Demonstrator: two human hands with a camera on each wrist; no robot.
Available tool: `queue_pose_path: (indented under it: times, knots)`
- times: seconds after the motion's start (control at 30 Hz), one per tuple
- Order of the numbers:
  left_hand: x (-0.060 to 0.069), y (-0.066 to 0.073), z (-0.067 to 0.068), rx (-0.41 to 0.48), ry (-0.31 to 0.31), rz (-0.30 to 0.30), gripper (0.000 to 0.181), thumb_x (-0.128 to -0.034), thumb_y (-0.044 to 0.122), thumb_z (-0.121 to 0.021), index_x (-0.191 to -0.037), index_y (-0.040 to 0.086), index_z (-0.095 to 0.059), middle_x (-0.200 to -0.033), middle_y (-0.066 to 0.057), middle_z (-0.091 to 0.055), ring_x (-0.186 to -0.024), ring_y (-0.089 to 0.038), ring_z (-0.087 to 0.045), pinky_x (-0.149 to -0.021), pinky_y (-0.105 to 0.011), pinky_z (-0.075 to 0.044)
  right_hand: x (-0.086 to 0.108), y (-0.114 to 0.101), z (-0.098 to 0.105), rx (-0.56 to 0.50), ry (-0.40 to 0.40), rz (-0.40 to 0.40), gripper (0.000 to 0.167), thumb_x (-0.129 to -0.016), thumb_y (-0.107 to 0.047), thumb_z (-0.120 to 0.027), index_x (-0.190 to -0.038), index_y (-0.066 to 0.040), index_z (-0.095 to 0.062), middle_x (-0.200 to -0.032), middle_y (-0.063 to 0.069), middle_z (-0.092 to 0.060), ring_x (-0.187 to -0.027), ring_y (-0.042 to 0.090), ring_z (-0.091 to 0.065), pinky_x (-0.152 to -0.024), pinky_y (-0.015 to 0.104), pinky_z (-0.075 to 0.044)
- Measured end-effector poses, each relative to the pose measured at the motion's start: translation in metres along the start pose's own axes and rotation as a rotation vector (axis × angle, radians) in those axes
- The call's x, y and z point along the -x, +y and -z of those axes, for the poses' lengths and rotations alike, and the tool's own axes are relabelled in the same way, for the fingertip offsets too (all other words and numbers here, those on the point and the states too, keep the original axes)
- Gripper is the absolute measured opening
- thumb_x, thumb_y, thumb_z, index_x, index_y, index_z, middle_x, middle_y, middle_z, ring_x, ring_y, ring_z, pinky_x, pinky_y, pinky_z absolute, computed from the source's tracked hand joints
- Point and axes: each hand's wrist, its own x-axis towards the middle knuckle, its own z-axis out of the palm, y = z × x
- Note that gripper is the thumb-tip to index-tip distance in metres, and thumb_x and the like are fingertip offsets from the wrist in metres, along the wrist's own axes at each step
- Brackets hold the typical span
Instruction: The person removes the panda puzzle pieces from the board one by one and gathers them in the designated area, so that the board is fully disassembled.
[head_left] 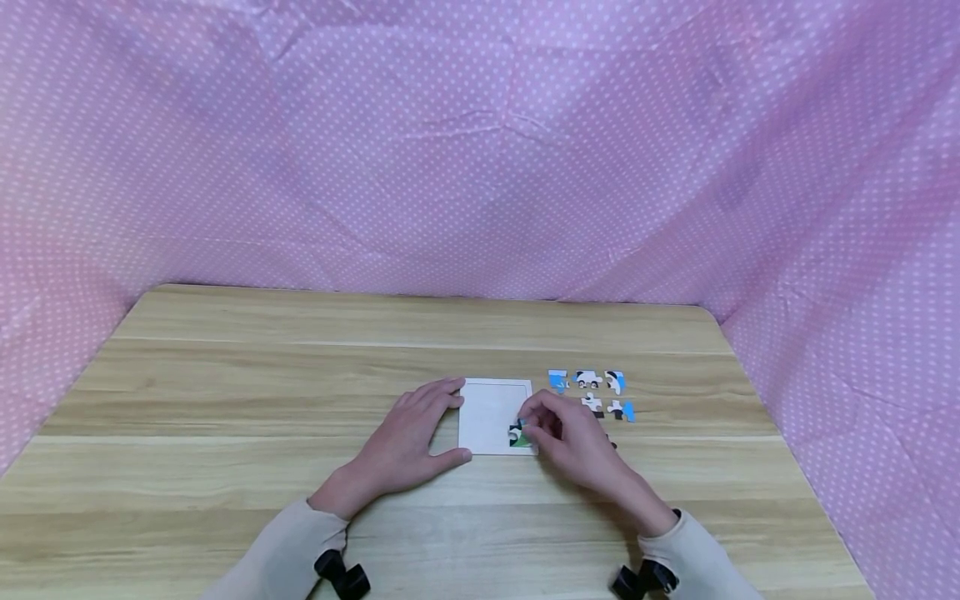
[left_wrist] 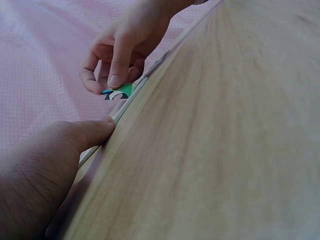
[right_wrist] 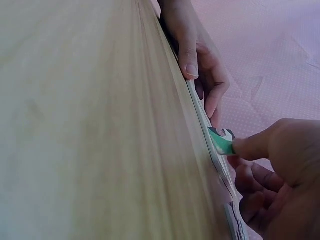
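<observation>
A white square puzzle tray (head_left: 487, 408) with a thin raised border lies on the table. My left hand (head_left: 405, 437) rests at its left side, thumb near the lower corner and fingers by the upper corner. Between thumb and fingers, my right hand (head_left: 576, 437) pinches a green, black and white jigsaw piece (head_left: 516, 437) over the tray's lower right corner. In the right wrist view, that jigsaw piece (right_wrist: 222, 142) is tilted above the tray's edge; whether it touches the tray I cannot tell.
Right of the tray lie several loose jigsaw pieces, among them a blue one (head_left: 557, 380), one with a panda face (head_left: 588, 379) and a white and black one (head_left: 592, 404). Part of a dark piece shows behind the right hand. A pink dotted cloth (head_left: 480, 167) hangs behind the wooden table (head_left: 225, 400).
</observation>
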Motion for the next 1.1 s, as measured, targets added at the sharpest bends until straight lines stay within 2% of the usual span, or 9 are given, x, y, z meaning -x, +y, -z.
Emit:
queue_pose_path:
  times: [0.23,0.57,0.83,1.1]
  knots:
    - [0.0,0.0,0.0,-0.003,-0.003,0.0,0.069,-0.0958,0.051,-0.082,-0.145,0.006,-0.064,-0.174,-0.004,-0.045,-0.163,-0.029,-0.038,-0.13,-0.06,-0.033,0.001,-0.001,0.0,-0.107,0.011,-0.041,0.021,-0.101,0.002,-0.078,-0.111,-0.017,-0.077,-0.089,-0.007,-0.067,-0.076,0.011,-0.058,-0.066,0.024,-0.05]
    - [0.0,-0.001,-0.001,-0.004,-0.002,-0.003,0.069,-0.0957,0.05,-0.082,-0.145,0.005,-0.064,-0.174,-0.005,-0.045,-0.163,-0.03,-0.038,-0.13,-0.06,-0.033,0.008,-0.006,0.012,-0.19,0.037,-0.177,0.019,-0.103,-0.002,-0.076,-0.112,-0.018,-0.079,-0.098,0.0,-0.07,-0.086,0.019,-0.06,-0.072,0.023,-0.049]
    - [0.0,-0.001,0.0,0.004,0.0,-0.005,0.069,-0.096,0.05,-0.082,-0.146,0.005,-0.064,-0.175,-0.005,-0.045,-0.163,-0.03,-0.038,-0.13,-0.061,-0.032,0.016,0.001,0.026,-0.233,0.052,-0.173,0.014,-0.103,-0.001,-0.076,-0.113,-0.011,-0.078,-0.096,0.003,-0.07,-0.081,0.017,-0.062,-0.069,0.022,-0.051]
    - [0.0,-0.002,0.0,0.006,0.003,-0.013,0.069,-0.0962,0.05,-0.082,-0.145,0.005,-0.064,-0.175,-0.005,-0.045,-0.163,-0.03,-0.039,-0.13,-0.061,-0.032,0.027,0.008,0.041,-0.263,0.076,-0.184,0.013,-0.103,0.0,-0.075,-0.115,-0.006,-0.076,-0.103,0.009,-0.073,-0.088,0.015,-0.066,-0.074,0.023,-0.056]
